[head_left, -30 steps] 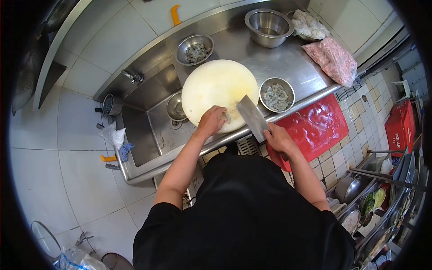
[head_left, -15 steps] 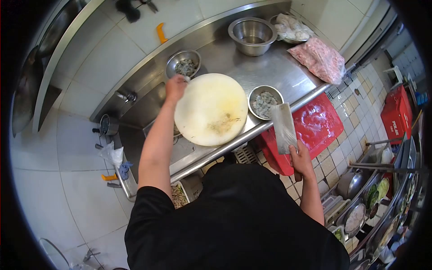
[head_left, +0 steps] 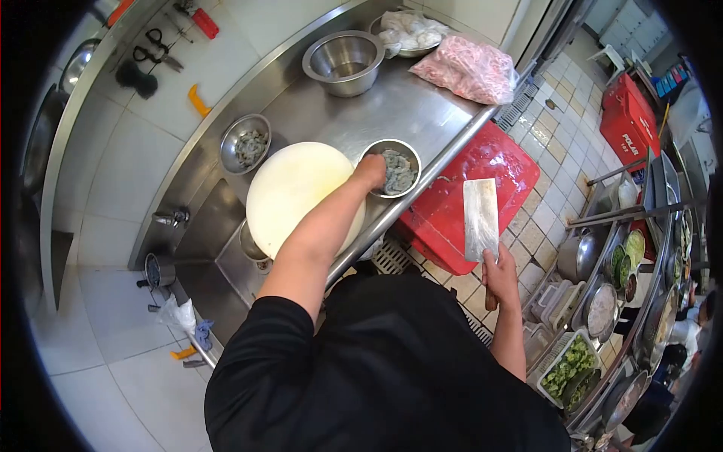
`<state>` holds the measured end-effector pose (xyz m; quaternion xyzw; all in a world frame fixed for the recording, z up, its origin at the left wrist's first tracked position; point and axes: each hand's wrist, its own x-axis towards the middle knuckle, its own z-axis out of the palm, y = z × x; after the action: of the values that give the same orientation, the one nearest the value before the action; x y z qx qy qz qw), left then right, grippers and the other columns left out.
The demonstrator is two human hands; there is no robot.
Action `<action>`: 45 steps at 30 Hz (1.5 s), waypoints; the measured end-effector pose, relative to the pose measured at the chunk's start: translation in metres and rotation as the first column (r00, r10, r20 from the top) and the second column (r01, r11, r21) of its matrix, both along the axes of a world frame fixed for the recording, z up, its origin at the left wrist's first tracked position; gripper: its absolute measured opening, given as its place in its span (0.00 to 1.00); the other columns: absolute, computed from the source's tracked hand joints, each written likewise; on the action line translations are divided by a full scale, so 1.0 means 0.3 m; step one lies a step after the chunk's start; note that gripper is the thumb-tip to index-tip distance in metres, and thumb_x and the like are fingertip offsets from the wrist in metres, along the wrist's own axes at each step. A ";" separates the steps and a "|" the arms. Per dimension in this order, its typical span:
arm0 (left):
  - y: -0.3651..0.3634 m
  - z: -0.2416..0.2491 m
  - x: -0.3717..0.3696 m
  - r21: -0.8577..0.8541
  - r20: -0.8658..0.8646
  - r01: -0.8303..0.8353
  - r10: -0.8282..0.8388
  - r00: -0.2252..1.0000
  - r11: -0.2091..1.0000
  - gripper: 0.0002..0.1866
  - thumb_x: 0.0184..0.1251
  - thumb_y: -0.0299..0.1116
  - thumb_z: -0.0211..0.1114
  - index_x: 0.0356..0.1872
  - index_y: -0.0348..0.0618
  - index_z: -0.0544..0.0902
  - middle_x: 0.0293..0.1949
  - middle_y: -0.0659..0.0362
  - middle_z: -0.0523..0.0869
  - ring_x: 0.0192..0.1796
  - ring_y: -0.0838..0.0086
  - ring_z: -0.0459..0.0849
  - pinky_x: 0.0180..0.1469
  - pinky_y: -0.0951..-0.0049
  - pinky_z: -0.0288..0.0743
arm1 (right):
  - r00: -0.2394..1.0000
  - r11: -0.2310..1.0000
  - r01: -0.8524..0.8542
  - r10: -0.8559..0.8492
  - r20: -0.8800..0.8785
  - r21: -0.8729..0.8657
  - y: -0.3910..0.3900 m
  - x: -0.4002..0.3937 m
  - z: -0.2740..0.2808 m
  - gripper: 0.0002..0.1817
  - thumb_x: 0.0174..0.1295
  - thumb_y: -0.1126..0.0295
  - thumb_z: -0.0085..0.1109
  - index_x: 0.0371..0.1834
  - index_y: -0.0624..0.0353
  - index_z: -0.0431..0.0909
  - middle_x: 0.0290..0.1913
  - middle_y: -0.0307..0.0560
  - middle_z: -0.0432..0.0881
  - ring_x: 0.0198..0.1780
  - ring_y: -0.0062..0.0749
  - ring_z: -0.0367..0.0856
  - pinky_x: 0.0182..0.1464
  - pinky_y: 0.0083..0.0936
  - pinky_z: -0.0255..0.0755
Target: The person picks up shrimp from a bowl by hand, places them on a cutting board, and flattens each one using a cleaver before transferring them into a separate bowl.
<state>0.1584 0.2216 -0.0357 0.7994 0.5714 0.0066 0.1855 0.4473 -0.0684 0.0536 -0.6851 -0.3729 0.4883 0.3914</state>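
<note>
My left hand (head_left: 369, 172) is at the left rim of a metal bowl (head_left: 393, 143) of grey shrimp (head_left: 399, 172), fingers bent inward; what they hold, if anything, is hidden. Under my left forearm lies a round white cutting board (head_left: 290, 181). On the right, my right hand (head_left: 500, 275) grips the wooden handle of a cleaver (head_left: 480, 218), its broad blade pointing away over a red lid. A second metal bowl (head_left: 245, 143), also with shrimp, stands beyond the board, by the wall.
A large steel bowl (head_left: 343, 63), a bag of pink pieces (head_left: 468, 69) and white bags (head_left: 413, 32) occupy the far counter. The red container (head_left: 471, 200) stands below the counter edge. Shelves with food trays (head_left: 570, 369) are at right; a sink (head_left: 207, 226) is at left.
My left hand has moved from the bowl near the wall across the board to the nearer shrimp bowl. The view has shifted, and my right hand still holds the cleaver.
</note>
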 end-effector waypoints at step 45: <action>-0.696 0.141 -0.494 0.064 0.402 -0.369 0.314 0.860 0.927 0.10 0.64 0.29 0.72 0.46 0.45 0.89 0.49 0.56 0.85 0.50 0.58 0.87 0.53 0.63 0.81 | 0.652 0.664 -0.736 0.643 -0.401 -0.131 0.407 -0.616 -0.231 0.12 0.73 0.66 0.55 0.50 0.64 0.75 0.22 0.38 0.73 0.15 0.21 0.70 0.17 0.22 0.67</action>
<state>0.0101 0.0128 0.0066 0.6791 0.6546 0.2361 0.2336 0.2624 0.0537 -0.0158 -0.4481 -0.4647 0.7531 0.1269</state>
